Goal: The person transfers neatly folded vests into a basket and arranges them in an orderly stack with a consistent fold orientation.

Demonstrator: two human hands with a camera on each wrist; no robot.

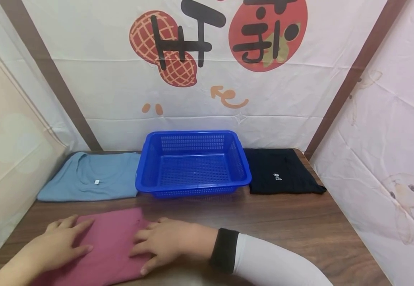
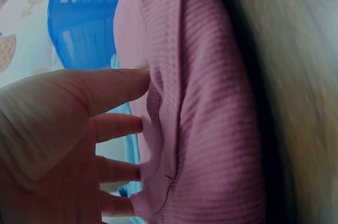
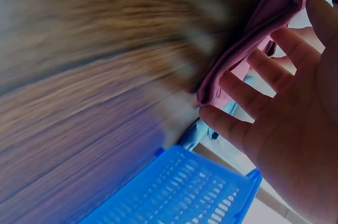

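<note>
A folded pink garment (image 1: 109, 242) lies at the front left of the table, with ribbed fabric (image 2: 211, 102) along one edge. On its left side rests my left hand (image 1: 57, 243), fingers spread over the cloth. In the left wrist view the thumb and fingertips touch the garment beside its ribbed edge. My right hand (image 1: 165, 241) reaches in from the right and lays its spread fingers on the garment's right side. The right wrist view shows those fingers (image 3: 240, 94) fairly straight against the folded edge.
A blue plastic basket (image 1: 192, 190) stands at the table's back middle. To its left lies a folded light-blue shirt (image 1: 110, 174), to its right a folded black shirt (image 1: 278, 167). Printed cloth walls (image 1: 200, 107) enclose the wooden table (image 1: 282, 226) at the back and sides.
</note>
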